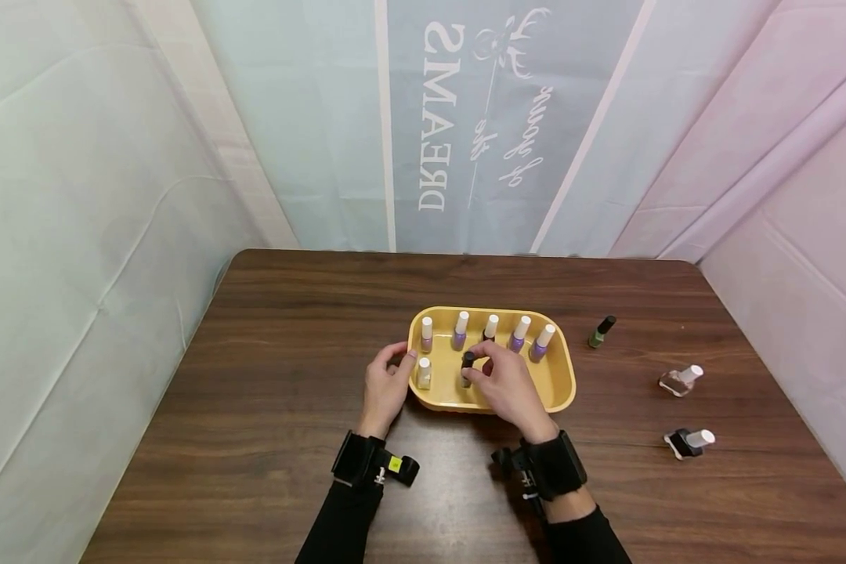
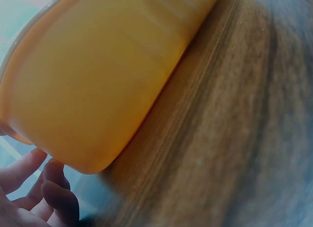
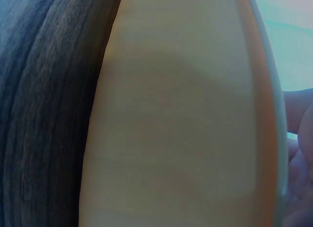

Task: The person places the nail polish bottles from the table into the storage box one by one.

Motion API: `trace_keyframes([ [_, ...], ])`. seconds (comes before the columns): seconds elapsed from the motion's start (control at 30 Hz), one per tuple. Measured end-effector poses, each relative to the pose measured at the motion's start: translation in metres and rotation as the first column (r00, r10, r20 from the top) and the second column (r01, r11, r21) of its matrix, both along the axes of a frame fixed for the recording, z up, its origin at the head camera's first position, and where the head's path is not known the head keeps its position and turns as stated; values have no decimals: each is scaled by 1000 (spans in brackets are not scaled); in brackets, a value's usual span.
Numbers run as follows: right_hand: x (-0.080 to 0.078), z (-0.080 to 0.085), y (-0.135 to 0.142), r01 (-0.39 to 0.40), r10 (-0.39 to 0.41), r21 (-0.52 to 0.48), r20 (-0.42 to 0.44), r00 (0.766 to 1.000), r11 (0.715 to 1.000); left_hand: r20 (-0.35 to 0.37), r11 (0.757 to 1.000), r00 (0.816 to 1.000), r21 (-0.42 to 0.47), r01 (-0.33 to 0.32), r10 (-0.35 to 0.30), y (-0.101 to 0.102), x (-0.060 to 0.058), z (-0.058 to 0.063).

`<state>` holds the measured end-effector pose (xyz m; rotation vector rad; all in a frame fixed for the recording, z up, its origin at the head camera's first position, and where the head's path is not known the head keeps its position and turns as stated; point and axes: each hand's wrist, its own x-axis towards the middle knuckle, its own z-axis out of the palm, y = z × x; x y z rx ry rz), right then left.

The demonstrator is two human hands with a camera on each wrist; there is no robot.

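A yellow tray (image 1: 560,388) holds several nail polish bottles. At its left end my left hand (image 1: 385,384) holds the rim; the left wrist view shows the curled fingers (image 2: 61,195) against the outer wall. My right hand (image 1: 509,384) reaches over the front rim and pinches a black-capped nail polish bottle (image 1: 468,360) between thumb and fingertips, inside the tray. Behind it stands a row of white-capped bottles, several with purple polish (image 1: 459,339). A pale white-capped bottle (image 1: 424,374) stands at the front left. In the right wrist view the tray wall (image 3: 171,114) hides the held bottle.
Right of the tray, on the brown wooden table (image 1: 268,407), lie a green polish bottle (image 1: 598,335) with a black cap, a brownish bottle (image 1: 674,382) with a white cap and a black bottle (image 1: 684,443) with a white cap. A printed curtain hangs behind.
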<state>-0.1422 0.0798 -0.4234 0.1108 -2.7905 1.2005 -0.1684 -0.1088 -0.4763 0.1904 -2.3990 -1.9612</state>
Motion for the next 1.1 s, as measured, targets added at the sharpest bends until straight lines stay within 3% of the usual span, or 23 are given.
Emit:
trace_keyframes([
  [0.53,-8,-1,-9,-42,40,33,61,997,999,-38,1000,999,13,4,-3,-1,-2,-2],
  [0.6,-9,-1,-10,-47,45,31,60,997,998,-45,1000,999,6,12,-12,0,2,9],
  [0.73,-10,-1,-12,-54,53,26,63,997,998,-48,1000,999,-6,23,-23,0,2,10],
  [0.83,-10,-1,-13,-53,51,26,73,996,998,-47,1000,999,-3,21,-22,-1,-1,-1],
  [1.1,-14,-3,-15,-51,48,28,97,994,998,-42,1000,999,-6,16,-16,-2,-1,-2],
])
